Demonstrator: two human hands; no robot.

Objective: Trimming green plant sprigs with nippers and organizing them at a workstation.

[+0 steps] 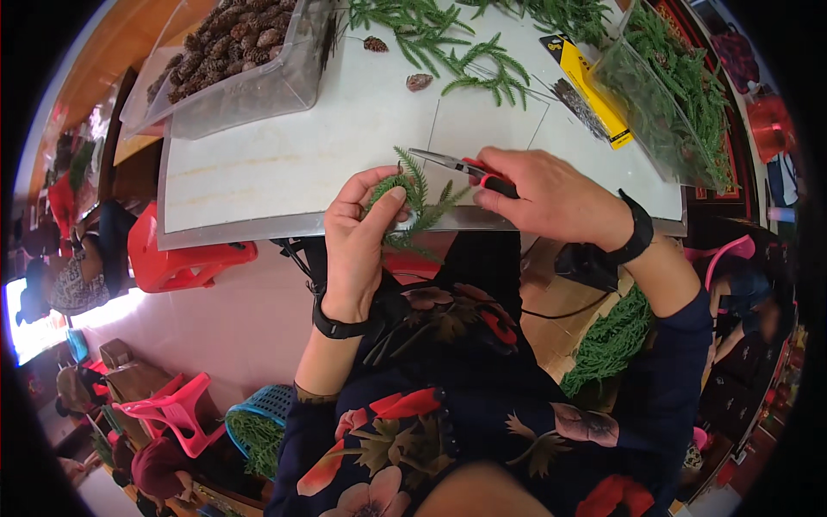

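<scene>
My left hand (357,241) pinches a small green evergreen sprig (412,200) between thumb and fingers, held just over the near edge of the white table (284,164). My right hand (547,196) grips red-handled scissors (465,165), their metal blades pointing left and lying across the top of the sprig. Both wrists wear black bands.
A clear tub of pine cones (233,60) stands at the back left, two loose cones (419,82) and cut green branches (465,52) at the back middle. A clear bin of greenery (672,95) and a yellow card (590,86) lie right. Red and pink stools (185,258) stand left, with a blue basket (258,422).
</scene>
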